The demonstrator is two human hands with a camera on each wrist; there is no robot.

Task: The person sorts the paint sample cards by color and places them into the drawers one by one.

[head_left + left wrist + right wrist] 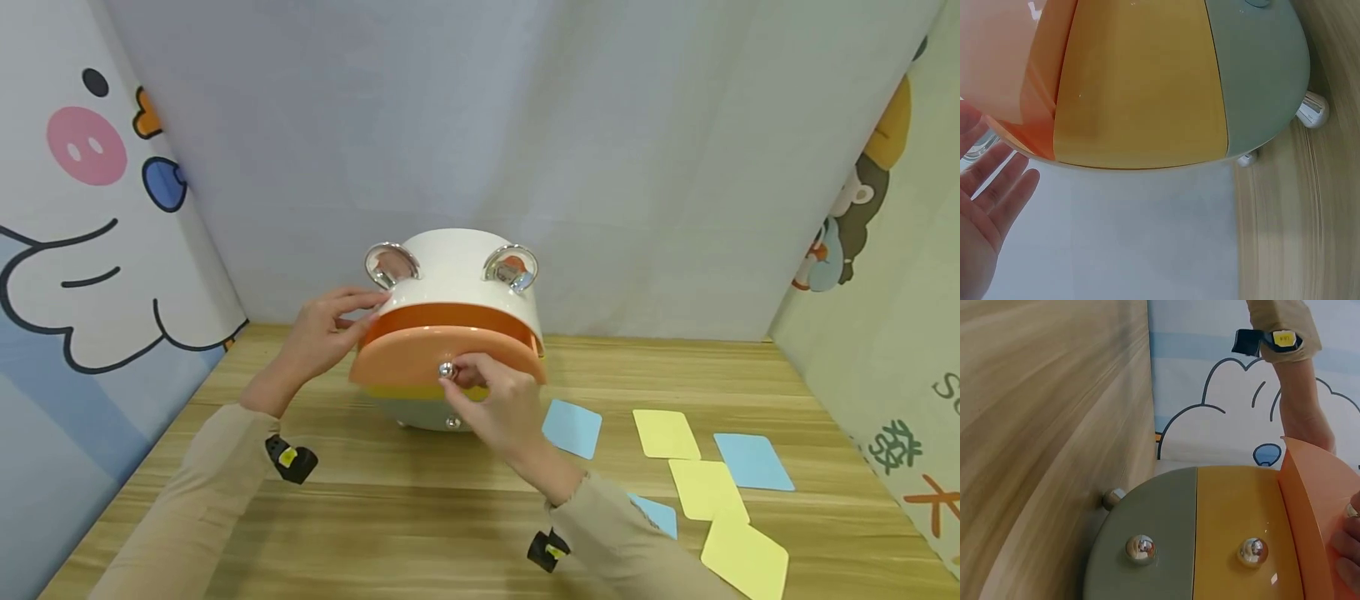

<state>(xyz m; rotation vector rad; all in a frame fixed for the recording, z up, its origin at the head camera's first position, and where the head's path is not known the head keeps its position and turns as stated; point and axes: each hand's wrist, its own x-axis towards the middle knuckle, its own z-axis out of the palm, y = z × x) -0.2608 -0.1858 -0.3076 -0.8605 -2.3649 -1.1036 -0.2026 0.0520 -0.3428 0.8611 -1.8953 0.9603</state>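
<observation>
A small rounded drawer cabinet [456, 265] with a white shell and two chrome ear-shaped rings stands on the table. Its top orange drawer [401, 354] is pulled partly out, with a gap behind its front. My right hand [504, 404] pinches the silver knob [447, 370] of that drawer between thumb and fingers. My left hand [322, 332] touches the cabinet's upper left side, fingers extended; in the left wrist view they lie along the shell's edge. Below, the yellow drawer [1241, 519] and the grey-green drawer [1154, 519] are closed, each with a silver knob.
Several yellow cards [666, 434] and blue cards [572, 428] lie on the wooden table [360, 525] to the right, some overlapping. A pale curtain [637, 167] hangs behind the cabinet. Cartoon-printed cloths stand at the left and right sides.
</observation>
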